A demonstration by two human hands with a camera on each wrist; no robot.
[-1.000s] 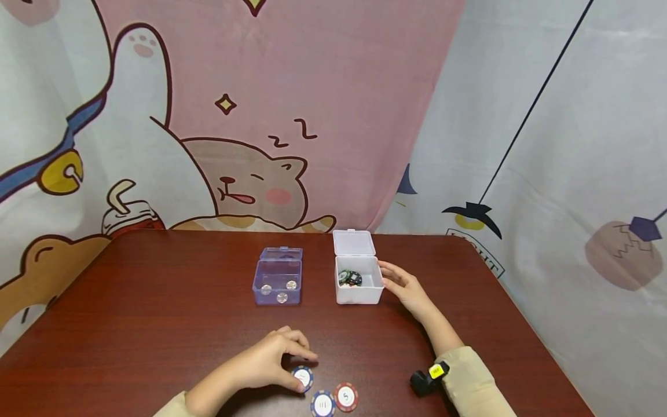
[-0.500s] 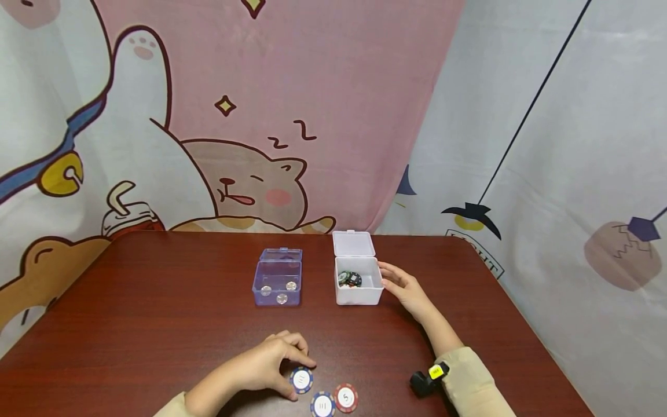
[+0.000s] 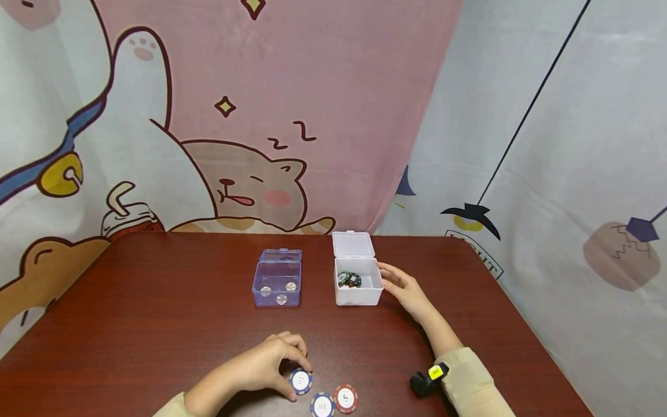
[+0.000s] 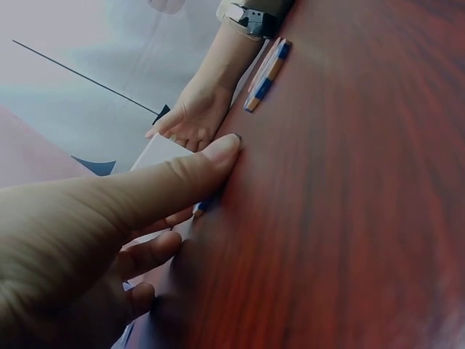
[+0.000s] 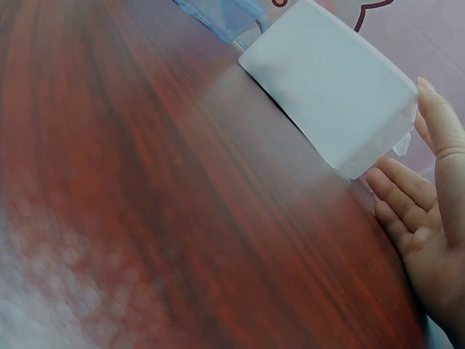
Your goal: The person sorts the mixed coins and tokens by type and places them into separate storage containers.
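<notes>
In the head view my left hand (image 3: 271, 362) pinches a blue-edged poker chip (image 3: 300, 381) lying at the near part of the table, thumb at its lower left edge and index fingertip at its upper right. Close by lie another blue-edged chip (image 3: 322, 406) and a red one (image 3: 346, 399). Farther back, my right hand (image 3: 409, 294) touches the right side of an open white plastic box (image 3: 358, 297), its fingers fairly straight. Several dark, green and other chips (image 3: 354, 280) lie inside that box. From the right wrist, the thumb (image 5: 439, 120) shows at the box's corner.
Left of the white box stands an open translucent blue box (image 3: 276, 271) holding several small clear, shiny pieces (image 3: 290, 286). A black strap device with a yellow label (image 3: 435, 372) sits on the right wrist. A printed cloth (image 3: 333, 116) hangs behind the table.
My left thumb has slid off the chip's face to its lower left edge, and the index finger has closed in on the opposite edge. The right hand has stayed at the white box.
</notes>
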